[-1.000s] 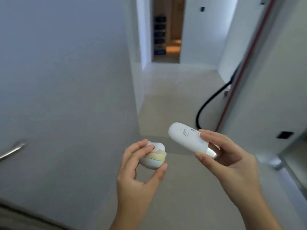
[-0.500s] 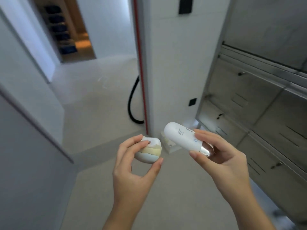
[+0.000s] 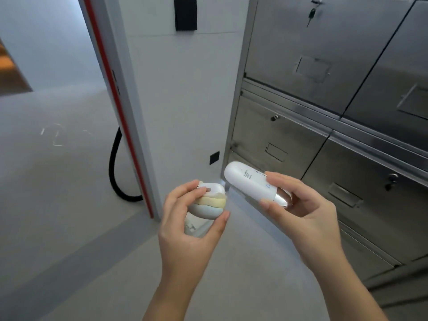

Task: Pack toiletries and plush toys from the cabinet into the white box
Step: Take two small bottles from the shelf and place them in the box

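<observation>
My left hand [image 3: 187, 235] grips a small round jar [image 3: 208, 206] with white, cream and pale blue layers, held between thumb and fingers. My right hand [image 3: 305, 216] holds a white oval bottle [image 3: 247, 181] with a silver end, tilted up to the left. Both hands are raised in front of me, close together. A steel cabinet [image 3: 335, 126] with closed drawers and lockers fills the right side. No white box is in view.
A white pillar [image 3: 185, 107] with a red edge strip stands ahead, a black hose [image 3: 115, 179] looping at its foot. Grey floor [image 3: 58, 181] stretches to the left. A small key hangs from a lock [image 3: 312, 10] at the top right.
My view has swung to the right, from the corridor to the pillar and steel cabinet. Both hands keep the same hold on the jar and the bottle.
</observation>
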Demonstrator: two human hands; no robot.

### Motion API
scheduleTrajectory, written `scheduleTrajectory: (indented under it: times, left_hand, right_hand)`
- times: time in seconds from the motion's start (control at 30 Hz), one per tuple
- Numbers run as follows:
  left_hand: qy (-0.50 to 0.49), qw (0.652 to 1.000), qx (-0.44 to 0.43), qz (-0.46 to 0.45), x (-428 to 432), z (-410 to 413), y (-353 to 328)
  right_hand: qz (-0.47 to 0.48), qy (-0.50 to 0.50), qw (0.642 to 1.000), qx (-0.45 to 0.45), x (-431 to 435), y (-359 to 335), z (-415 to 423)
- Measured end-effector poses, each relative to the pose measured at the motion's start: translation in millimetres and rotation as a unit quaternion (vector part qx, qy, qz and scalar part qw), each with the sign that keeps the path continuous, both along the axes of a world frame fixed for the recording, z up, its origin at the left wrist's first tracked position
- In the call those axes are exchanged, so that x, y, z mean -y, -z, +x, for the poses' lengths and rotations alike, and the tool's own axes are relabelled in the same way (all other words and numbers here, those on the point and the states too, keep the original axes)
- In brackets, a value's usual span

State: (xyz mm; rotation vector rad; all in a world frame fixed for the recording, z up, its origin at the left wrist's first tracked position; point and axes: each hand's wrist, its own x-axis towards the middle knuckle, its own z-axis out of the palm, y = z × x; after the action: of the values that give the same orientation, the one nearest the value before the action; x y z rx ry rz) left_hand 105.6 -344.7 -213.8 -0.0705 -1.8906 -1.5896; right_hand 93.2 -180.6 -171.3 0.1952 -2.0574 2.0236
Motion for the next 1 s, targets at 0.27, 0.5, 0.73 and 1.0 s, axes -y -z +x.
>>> scheduleTrajectory:
  times: [0.27, 0.5, 0.73, 1.0]
  left_hand:
    - [-0.004, 1.0, 0.01, -0.006, 32.9, -75.5, 8.6]
    - [-0.037, 0.999, 0.024, -0.003, 37.3, -138.7, 23.9]
    - [-0.095, 0.995, 0.039, -0.012, 8.0, -219.4, 41.0]
    - [-0.177, 0.982, 0.046, 0.053, -55.1, -349.9, 40.2]
  right_hand:
    - [0.025, -0.005, 1.0, -0.007, 36.3, 5.6, -79.1]
    - [0.029, -0.042, 0.999, -0.004, 39.0, 19.8, -151.2]
    - [0.024, -0.096, 0.995, 0.0, 12.1, 39.0, -255.7]
    - [0.023, -0.206, 0.978, 0.018, -41.8, 40.7, -419.1]
